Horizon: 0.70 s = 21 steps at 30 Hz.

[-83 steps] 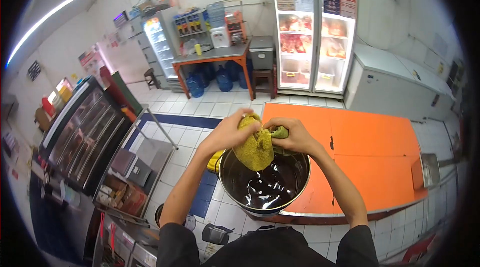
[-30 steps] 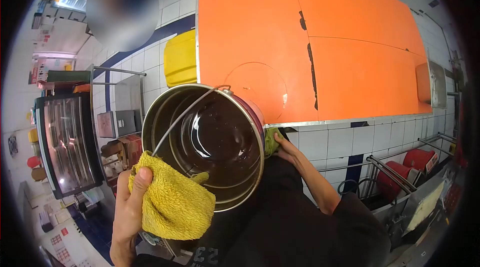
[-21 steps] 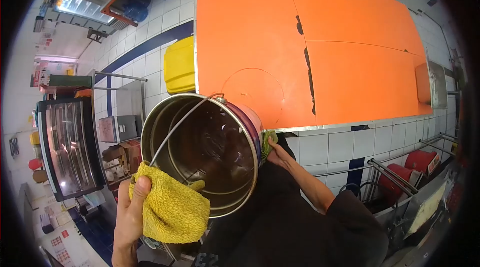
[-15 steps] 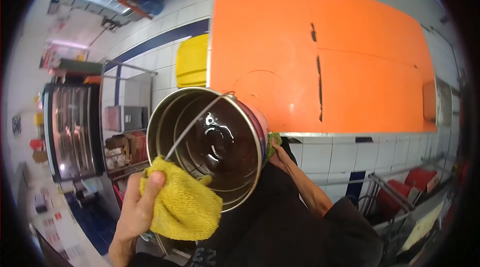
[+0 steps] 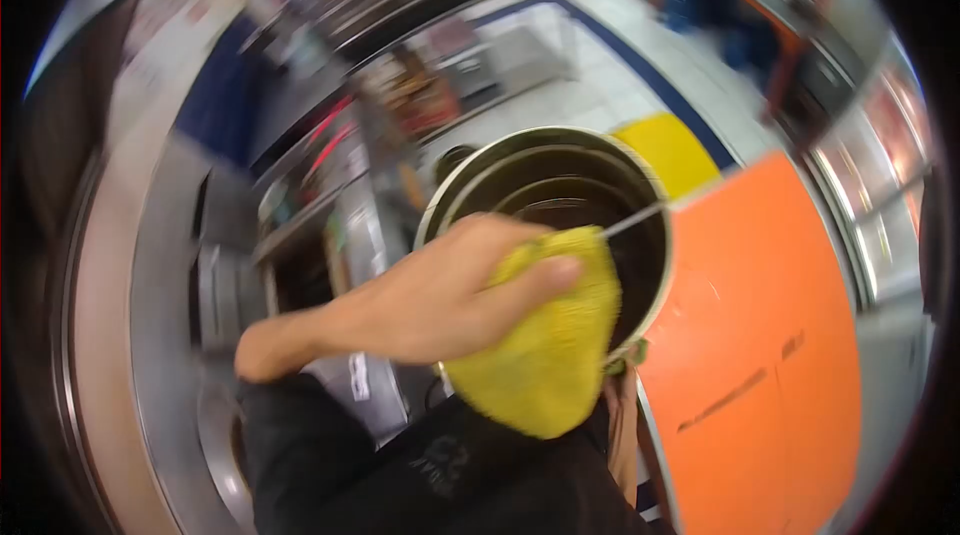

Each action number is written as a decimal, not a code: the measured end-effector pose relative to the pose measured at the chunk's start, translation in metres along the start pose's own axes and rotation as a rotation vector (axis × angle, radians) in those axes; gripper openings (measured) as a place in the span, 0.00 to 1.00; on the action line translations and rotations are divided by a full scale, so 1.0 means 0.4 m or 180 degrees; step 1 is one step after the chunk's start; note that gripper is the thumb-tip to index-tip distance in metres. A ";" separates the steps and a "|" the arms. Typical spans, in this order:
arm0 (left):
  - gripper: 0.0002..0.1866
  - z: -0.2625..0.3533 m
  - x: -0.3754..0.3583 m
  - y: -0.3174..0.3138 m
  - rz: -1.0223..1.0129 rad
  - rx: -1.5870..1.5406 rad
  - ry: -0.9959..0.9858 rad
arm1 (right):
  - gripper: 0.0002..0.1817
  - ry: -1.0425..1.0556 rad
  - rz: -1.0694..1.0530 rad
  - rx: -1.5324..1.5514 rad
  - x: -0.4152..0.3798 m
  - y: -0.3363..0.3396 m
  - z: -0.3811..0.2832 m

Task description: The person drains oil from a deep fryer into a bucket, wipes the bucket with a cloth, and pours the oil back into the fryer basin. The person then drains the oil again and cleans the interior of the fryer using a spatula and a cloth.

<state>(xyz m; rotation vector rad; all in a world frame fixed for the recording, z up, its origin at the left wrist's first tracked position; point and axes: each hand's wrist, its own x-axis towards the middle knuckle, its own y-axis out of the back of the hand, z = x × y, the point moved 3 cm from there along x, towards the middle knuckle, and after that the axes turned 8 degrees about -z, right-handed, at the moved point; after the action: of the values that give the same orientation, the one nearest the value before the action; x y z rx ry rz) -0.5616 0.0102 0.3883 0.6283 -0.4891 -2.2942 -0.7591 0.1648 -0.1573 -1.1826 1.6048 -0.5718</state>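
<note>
- Blurrily, the left hand clamps a yellow cloth at the metal bucket rim; its fingers curl shut on it
- right hand hidden, grip unclear; no writing legible on the orange counter

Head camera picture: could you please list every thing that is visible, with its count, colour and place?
metal bucket: one, silver with a dark inside, centre, open mouth toward the camera
wire handle: one, grey, across the bucket's right rim
yellow cloth: one, over the bucket's lower rim
orange counter: one, right side
yellow container: one, on the floor behind the bucket
tiled floor: white with a blue stripe, top
black shirt: one, bottom
left hand: one, gripping the yellow cloth
right hand: mostly hidden under the bucket, too blurred to judge
</note>
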 end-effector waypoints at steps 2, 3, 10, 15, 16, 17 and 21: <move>0.25 -0.050 -0.043 0.048 0.0336 0.0130 -0.0153 | 0.21 -0.0191 -0.0061 -0.0300 0.035 -0.061 -0.014; 0.20 -0.060 -0.082 0.066 0.0611 0.0326 -0.0123 | 0.21 -0.0304 -0.0089 -0.0416 0.042 -0.105 -0.020; 0.22 -0.210 -0.266 0.240 0.1190 -0.0212 0.0358 | 0.20 -0.0761 -0.0319 -0.1050 0.152 -0.390 0.085; 0.21 -0.335 -0.377 0.380 0.1192 -0.0411 0.0429 | 0.19 -0.0988 -0.0436 -0.1379 0.228 -0.598 0.213; 0.20 -0.362 -0.400 0.403 0.1252 -0.0380 0.0513 | 0.19 -0.1022 -0.0439 -0.1442 0.235 -0.639 0.239; 0.20 -0.384 -0.427 0.433 0.1320 -0.0405 0.0530 | 0.19 -0.1067 -0.0461 -0.1508 0.248 -0.681 0.265; 0.21 -0.461 -0.536 0.521 0.1610 -0.0094 0.0652 | 0.19 -0.1260 -0.0565 -0.1797 0.284 -0.830 0.364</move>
<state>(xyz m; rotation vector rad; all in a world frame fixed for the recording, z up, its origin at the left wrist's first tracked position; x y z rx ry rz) -0.2114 -0.0106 0.4073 0.6329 -0.4536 -1.7382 -0.4897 -0.0448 0.0093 -1.7425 1.3568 0.0310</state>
